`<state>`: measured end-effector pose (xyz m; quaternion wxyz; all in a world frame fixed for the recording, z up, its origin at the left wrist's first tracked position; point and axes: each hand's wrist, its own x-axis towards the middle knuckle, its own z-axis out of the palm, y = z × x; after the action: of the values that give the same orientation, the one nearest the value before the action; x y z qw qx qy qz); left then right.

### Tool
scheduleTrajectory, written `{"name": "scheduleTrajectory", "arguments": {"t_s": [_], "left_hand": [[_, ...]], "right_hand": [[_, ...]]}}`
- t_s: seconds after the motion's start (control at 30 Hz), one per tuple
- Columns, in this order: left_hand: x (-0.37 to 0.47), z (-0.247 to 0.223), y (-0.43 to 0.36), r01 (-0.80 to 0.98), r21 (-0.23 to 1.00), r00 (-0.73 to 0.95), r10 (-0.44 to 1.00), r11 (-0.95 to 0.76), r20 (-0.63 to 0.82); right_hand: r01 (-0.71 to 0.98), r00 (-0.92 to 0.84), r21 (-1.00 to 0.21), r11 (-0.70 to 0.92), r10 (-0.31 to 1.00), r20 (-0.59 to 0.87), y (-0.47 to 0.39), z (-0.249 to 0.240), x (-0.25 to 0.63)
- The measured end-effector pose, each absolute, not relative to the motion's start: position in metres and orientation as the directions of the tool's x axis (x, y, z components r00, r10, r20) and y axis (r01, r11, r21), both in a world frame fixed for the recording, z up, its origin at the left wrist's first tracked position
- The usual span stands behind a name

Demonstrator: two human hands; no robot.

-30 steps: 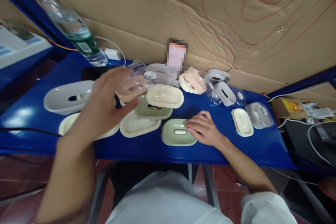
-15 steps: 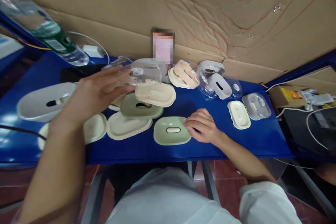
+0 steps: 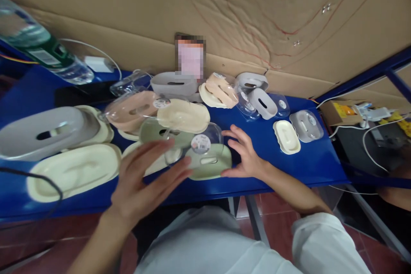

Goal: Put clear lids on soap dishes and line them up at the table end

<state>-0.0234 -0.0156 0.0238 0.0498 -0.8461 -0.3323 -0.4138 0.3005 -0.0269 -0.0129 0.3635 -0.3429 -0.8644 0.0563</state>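
A clear plastic lid with a round label (image 3: 201,143) hangs tilted over the green tray (image 3: 210,167), which has a pale oval at its middle. My left hand (image 3: 149,175) holds the lid by its left side, fingers spread along it. At the right of the green tray, my right hand (image 3: 240,154) is open, its fingers apart and curved toward the lid. Behind my left hand lie a green piece with a slot (image 3: 150,132) and a cream piece (image 3: 183,115). A peach piece (image 3: 133,111) is further back.
Grey slotted holders (image 3: 41,132) and cream trays (image 3: 75,171) lie at the left. A water bottle (image 3: 48,51) and a phone-like device (image 3: 191,58) are at the back. At the right are a small cream tray (image 3: 287,137) and a cardboard box (image 3: 340,113).
My left hand has come from the back pile toward the front and right, bringing a clear lid over the green tray. My right hand has opened its fingers. The view has shifted slightly.
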Motion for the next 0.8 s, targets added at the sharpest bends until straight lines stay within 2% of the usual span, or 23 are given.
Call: {"name": "scheduleTrajectory", "arguments": {"t_s": [0.2,0.33,0.47,0.53,0.8], "left_hand": [[-0.003,-0.007,-0.063,0.545,0.492,0.199,0.675,-0.679,0.711],[0.005,-0.016,-0.071,0.537,0.538,0.151,0.702,-0.65,0.696],[0.004,-0.017,-0.073,0.471,0.626,0.145,0.755,-0.621,0.639],[0.003,-0.017,-0.073,0.455,0.63,0.169,0.756,-0.629,0.632],[0.006,-0.014,-0.065,0.544,0.464,0.344,0.69,-0.699,0.637]], "right_hand": [[0.571,-0.633,-0.253,0.781,0.615,0.47,-0.032,-0.002,0.303],[0.551,-0.644,-0.265,0.791,0.606,0.467,-0.026,0.0,0.295],[0.489,-0.669,-0.335,0.805,0.593,0.448,-0.027,0.006,0.294],[0.489,-0.688,-0.354,0.797,0.602,0.405,-0.029,0.012,0.297],[0.5,-0.722,-0.282,0.819,0.574,0.386,-0.025,0.021,0.3]]}}
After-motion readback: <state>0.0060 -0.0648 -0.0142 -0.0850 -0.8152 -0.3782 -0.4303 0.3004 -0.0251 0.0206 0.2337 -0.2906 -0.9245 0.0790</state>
